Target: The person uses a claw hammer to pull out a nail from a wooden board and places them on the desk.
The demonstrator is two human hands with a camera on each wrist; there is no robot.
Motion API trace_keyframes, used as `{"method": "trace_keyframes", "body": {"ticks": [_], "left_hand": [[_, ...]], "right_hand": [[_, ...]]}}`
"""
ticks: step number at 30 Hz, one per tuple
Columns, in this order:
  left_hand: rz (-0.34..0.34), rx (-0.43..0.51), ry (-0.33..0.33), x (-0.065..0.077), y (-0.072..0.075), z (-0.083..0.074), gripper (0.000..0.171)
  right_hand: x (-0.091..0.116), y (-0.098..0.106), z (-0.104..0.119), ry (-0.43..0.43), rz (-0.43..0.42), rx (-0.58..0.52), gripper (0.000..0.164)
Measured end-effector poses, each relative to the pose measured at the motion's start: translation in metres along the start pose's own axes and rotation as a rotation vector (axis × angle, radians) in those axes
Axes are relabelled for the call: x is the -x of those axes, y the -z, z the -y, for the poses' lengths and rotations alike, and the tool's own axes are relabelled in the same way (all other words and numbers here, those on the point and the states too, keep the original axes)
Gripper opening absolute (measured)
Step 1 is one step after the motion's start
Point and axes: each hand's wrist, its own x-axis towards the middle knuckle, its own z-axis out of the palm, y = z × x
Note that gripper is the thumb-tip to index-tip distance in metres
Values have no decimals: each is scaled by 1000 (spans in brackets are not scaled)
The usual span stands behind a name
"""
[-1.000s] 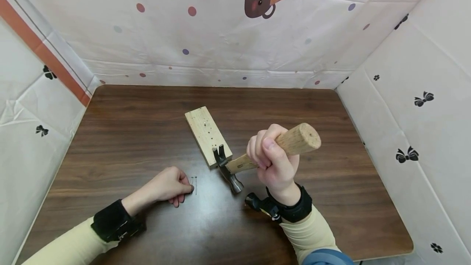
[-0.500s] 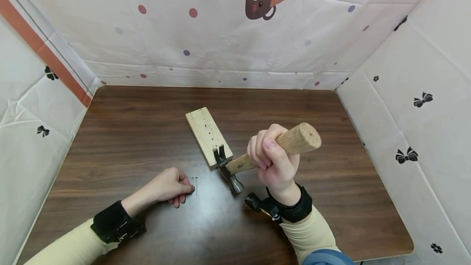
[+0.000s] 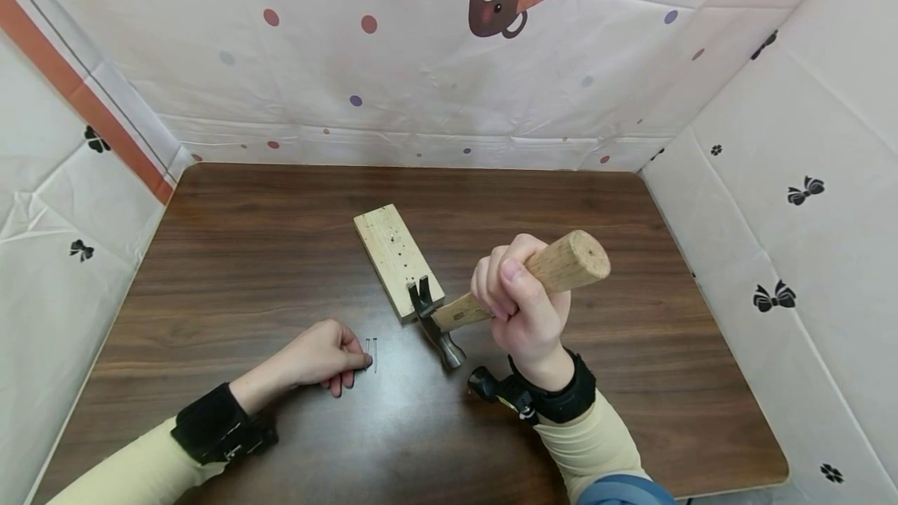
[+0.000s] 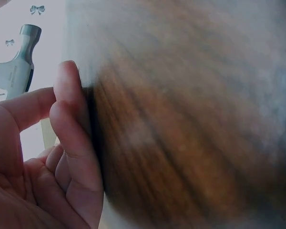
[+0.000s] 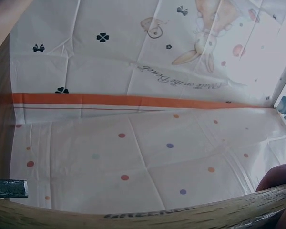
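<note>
In the head view my right hand (image 3: 522, 298) grips the wooden handle of a claw hammer (image 3: 443, 333). The hammer's dark head hangs by the near end of a pale wooden board (image 3: 398, 259), its claw overlapping the board in view. Small dark spots run along the board. Left of the hammer, the thumb and index fingertip of my left hand (image 3: 326, 353) pinch at a thin nail (image 3: 367, 345), covering its lower part. A second nail (image 3: 375, 355) lies beside it on the table. No nail shows in the left wrist view, where the left hand (image 4: 62, 138) rests against the tabletop.
The brown wood-grain table (image 3: 259, 232) has white patterned sheets (image 3: 414, 76) hanging behind it and at both sides. Each wrist wears a black strap, and a small camera (image 3: 501, 394) juts from the right one.
The right hand and hammer have shifted very slightly. The left hand and both nails hold their places, apart from a small shift of the head view.
</note>
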Motion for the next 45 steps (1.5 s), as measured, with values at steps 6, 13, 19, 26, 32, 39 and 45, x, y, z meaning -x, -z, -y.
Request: {"method": "trace_keyframes", "body": {"ticks": [6, 13, 19, 26, 32, 39, 45], "left_hand": [[46, 26, -38, -1, 4, 3, 23], [68, 82, -6, -3, 9, 4, 39], [-65, 90, 2, -6, 19, 5, 59], [-311, 52, -65, -15, 42, -2, 42], [-510, -127, -110, -33, 73, -20, 43], [-611, -171, -234, -78, 94, -33, 43], [-539, -335, -198, -114, 97, -47, 54]], "right_hand": [[-1, 1, 0, -5, -6, 3, 41], [-2, 3, 1, -33, 0, 9, 41], [-2, 5, 0, -75, -2, 37, 38], [-6, 10, -1, -134, -41, 82, 26], [-15, 18, -2, -189, -108, 148, 23], [-39, 22, -11, -279, -125, 161, 30], [-77, 17, -34, -511, -131, 196, 27]]}}
